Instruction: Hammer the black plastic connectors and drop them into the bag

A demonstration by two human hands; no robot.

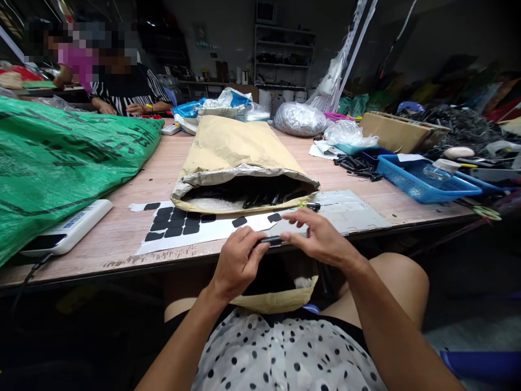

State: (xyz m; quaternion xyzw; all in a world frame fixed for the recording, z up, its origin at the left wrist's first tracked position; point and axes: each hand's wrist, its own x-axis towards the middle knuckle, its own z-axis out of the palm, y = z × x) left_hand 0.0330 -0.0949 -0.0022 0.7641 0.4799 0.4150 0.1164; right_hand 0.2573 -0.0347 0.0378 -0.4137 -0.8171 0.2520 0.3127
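Note:
My left hand [240, 260] pinches a short black tube-like piece [272, 240] over the table's front edge. At its other end is my right hand [321, 236], fingers spread and the thumb tip close by; whether it touches the piece I cannot tell. Beyond my hands, rounded black square stickers [175, 222] sit on a white backing sheet [217, 227], several grouped at the left, others spaced rightward. A brown paper sack [240, 142] lies with its mouth toward me, black slender pieces [272, 196] inside. Another open paper sack [280, 301] is between my legs.
At left are a green woven sack [73, 157] and a white scale-like device [81, 222]. A blue tray [427, 182], loose black parts [354, 165] and a cardboard box [401, 133] stand right. A grey board [350, 212] lies ahead. Two people sit far left.

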